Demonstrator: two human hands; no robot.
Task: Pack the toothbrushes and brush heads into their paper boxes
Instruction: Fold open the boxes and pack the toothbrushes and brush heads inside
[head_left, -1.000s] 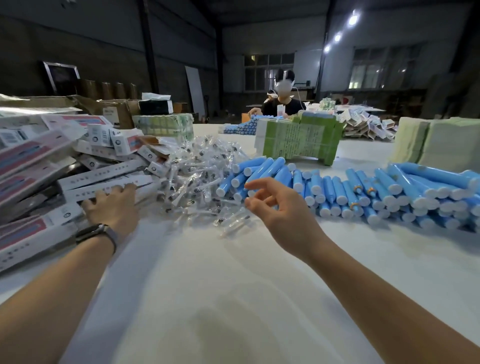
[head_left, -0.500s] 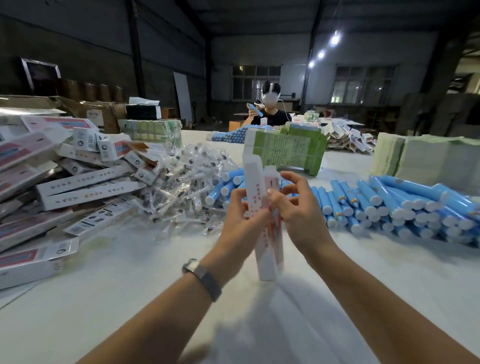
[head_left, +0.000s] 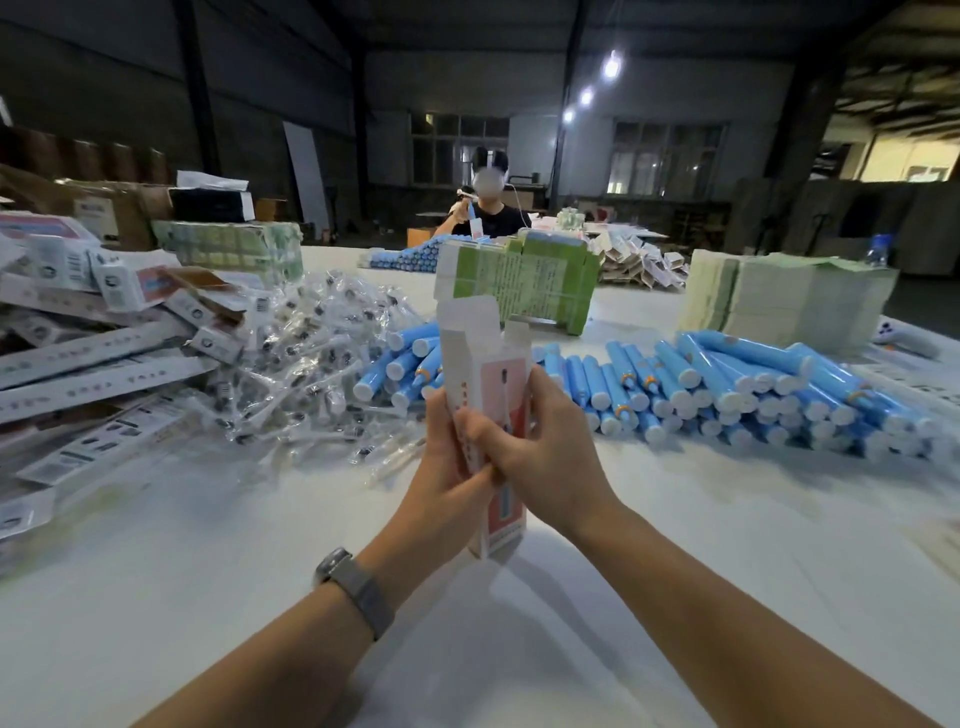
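Note:
A tall pink-and-white paper box (head_left: 493, 384) stands upright over the white table (head_left: 675, 571), its top flaps open. My left hand (head_left: 447, 467) grips its left side and my right hand (head_left: 540, 452) grips its right side, fingers curled round the middle. Behind it lies a long heap of blue toothbrush handles (head_left: 727, 389). To the left sits a pile of brush heads in clear bags (head_left: 311, 353). Flat paper boxes (head_left: 93, 364) are heaped at the far left.
A green stack of cartons (head_left: 524, 280) stands behind the box, and pale green stacks (head_left: 779, 296) sit at the right. Another person (head_left: 485, 208) works at the far end of the table. Brown cartons (head_left: 119, 208) stand at the back left.
My left hand took a flat box from the left pile. Both hands brought it to the middle and now squeeze it into shape, its top flaps spread open.

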